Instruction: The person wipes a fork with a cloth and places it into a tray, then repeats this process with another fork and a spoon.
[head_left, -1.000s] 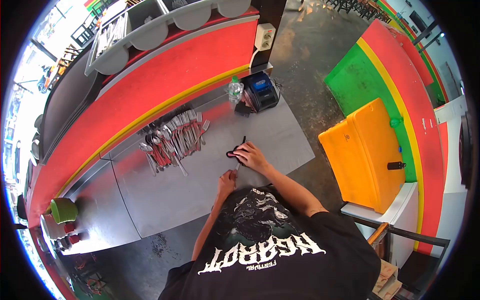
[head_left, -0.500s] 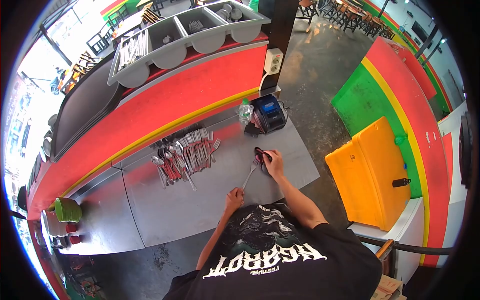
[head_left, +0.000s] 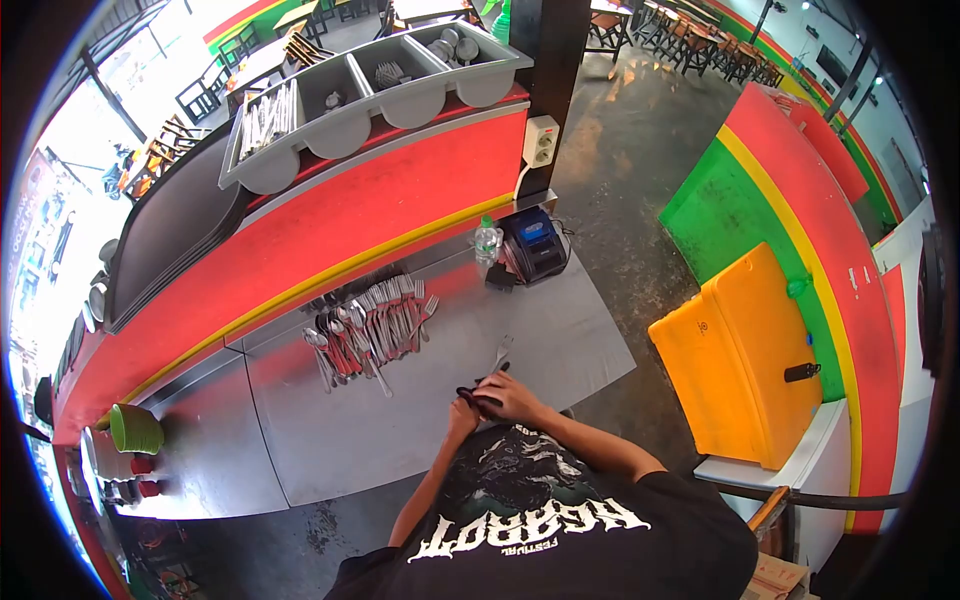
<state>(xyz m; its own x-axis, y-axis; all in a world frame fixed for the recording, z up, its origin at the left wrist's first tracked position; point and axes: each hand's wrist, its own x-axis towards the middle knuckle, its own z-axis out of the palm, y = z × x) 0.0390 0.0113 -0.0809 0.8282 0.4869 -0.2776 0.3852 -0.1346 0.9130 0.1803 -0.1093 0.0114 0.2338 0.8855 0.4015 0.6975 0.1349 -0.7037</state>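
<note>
My left hand [head_left: 461, 419] is closed around the handle end of a fork [head_left: 502, 349], whose tines point away from me over the steel table. My right hand [head_left: 512, 399] is closed on a dark cloth [head_left: 486, 401] wrapped about the fork's handle, right beside my left hand. Most of the handle is hidden by the cloth and fingers. Farther off to the left lies a row of forks and spoons [head_left: 370, 325] on the steel table [head_left: 350, 430].
A clear bottle [head_left: 487, 243] and a black-and-blue device [head_left: 535, 245] stand at the table's back right. Above the red partition [head_left: 380, 210] sits a grey cutlery tray [head_left: 315, 125]. Green baskets [head_left: 136, 428] are stacked far left; a yellow cooler box [head_left: 735, 350] stands right.
My right hand and the dark cloth have come down the fork from its tines to its handle, close to my left hand. The tines now show uncovered.
</note>
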